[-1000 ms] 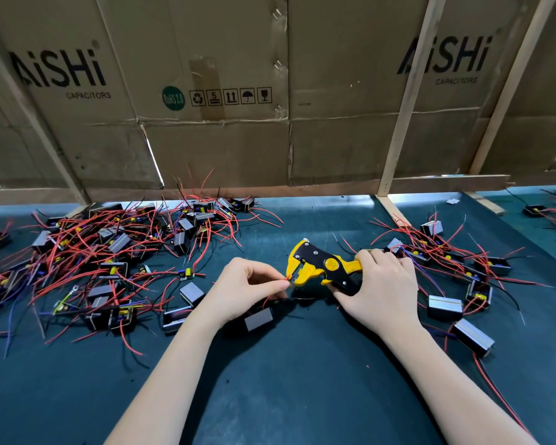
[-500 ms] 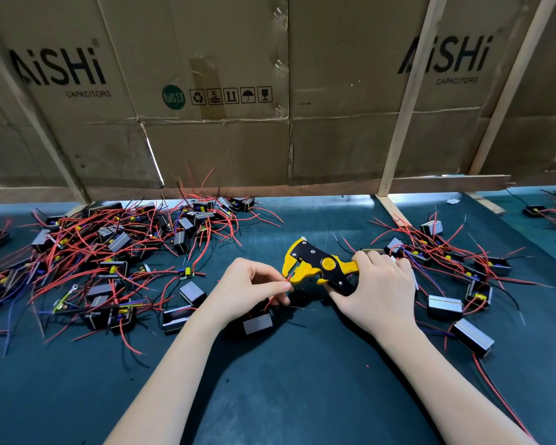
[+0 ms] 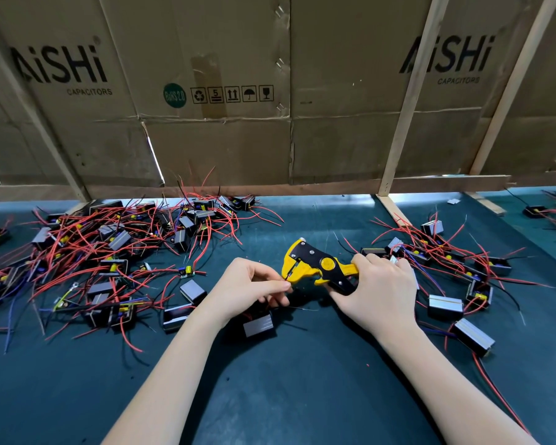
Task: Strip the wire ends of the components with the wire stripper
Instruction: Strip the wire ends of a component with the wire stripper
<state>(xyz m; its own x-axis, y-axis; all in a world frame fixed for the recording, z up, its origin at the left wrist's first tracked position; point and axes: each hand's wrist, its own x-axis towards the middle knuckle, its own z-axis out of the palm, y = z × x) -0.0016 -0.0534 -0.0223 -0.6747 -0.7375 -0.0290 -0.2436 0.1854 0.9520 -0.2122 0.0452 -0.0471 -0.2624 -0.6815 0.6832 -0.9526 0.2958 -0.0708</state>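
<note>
Wire stripper, yellow and black, sits in my right hand, fingers wrapped round its handles, head pointing left just above the counter. My left hand pinches a thin red wire at the fingertips and feeds its end into the stripper's mouth; the wire touches the blades, but how deep it sits I cannot tell. Its component, a small black block with a grey face, lies on the counter just below my left hand.

Step in hand, as I read it: seating the wire end before the squeeze. Next move calls for holding the wire steady and closing the handles firmly, then pulling the lead free.

Counts: one stripper, two hands, one component being worked. Big tangled pile of components to the left, too many to count. Smaller pile to the right, roughly ten, overlapping so not exact.
</note>
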